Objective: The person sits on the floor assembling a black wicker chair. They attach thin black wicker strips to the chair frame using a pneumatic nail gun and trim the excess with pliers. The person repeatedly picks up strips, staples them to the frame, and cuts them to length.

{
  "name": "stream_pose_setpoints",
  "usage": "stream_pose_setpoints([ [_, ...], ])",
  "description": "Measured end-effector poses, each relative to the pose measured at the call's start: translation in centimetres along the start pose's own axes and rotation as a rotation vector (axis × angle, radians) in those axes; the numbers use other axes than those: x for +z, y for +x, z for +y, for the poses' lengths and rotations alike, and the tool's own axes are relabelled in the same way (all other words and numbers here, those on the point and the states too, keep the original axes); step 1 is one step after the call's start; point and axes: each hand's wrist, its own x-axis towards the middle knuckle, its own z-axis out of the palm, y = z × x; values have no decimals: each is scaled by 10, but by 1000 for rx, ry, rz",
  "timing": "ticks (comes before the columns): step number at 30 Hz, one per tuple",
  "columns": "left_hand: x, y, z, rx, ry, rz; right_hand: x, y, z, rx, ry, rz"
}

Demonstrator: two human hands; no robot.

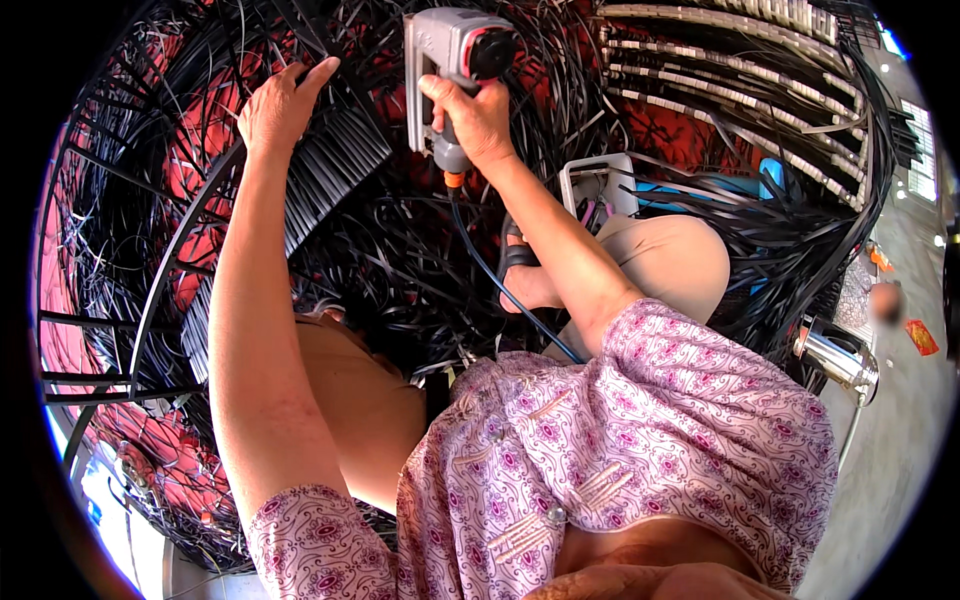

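The right hand (pixel 478 118) is wrapped around the handle of a grey power tool (pixel 445 45) at upper centre, fingers closed on the grip. The tool is held upright, likely so its hose (pixel 476 240), trailing from the handle's base toward the lower middle, hangs clear of the grip; whether its nose touches anything cannot be told.

The left hand (pixel 277 112), upper left, is partly open, thumb and fingers a little apart, beside the black frame (pixel 170 255) and its panel of close-set black strips (pixel 338 165). It seems placed there to steady the work, though whether the fingertips grip the frame is unclear. Loose black strips (pixel 420 235) lie all around.
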Motion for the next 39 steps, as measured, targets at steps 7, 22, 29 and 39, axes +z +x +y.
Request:
stream_pose_setpoints([
  [7,2,-9,14,-102,18,-13,-36,16,14,82,-140,25],
  [22,-2,-11,28,-148,85,-36,-75,3,107,486,-776,-96],
  [29,5,-12,26,-118,129,29,-74,-1,114,341,-965,-215],
  [39,21,8,10,-130,132,-18,-120,57,-128,340,-317,-360],
])
